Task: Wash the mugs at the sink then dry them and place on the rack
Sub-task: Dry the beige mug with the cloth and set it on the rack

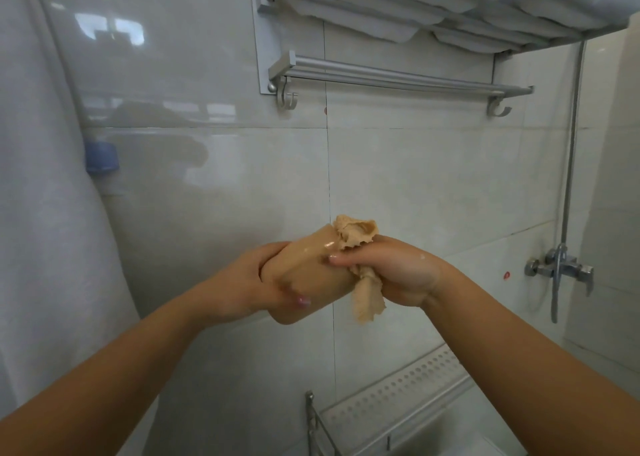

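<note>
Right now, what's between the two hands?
In the head view, a tan mug, gripped by the left hand; the right hand holds a tan cloth at its mouth.

Two hands drying a tan mug with a cloth in front of a tiled wall

The left hand grips the base end of the tan mug, which lies on its side in mid-air, while the right hand holds a bunched tan cloth pushed into the mug's mouth, one tail hanging below the palm. Above, a metal towel rack carries folded towels; a shower valve sits at right, a perforated shelf below.
</note>
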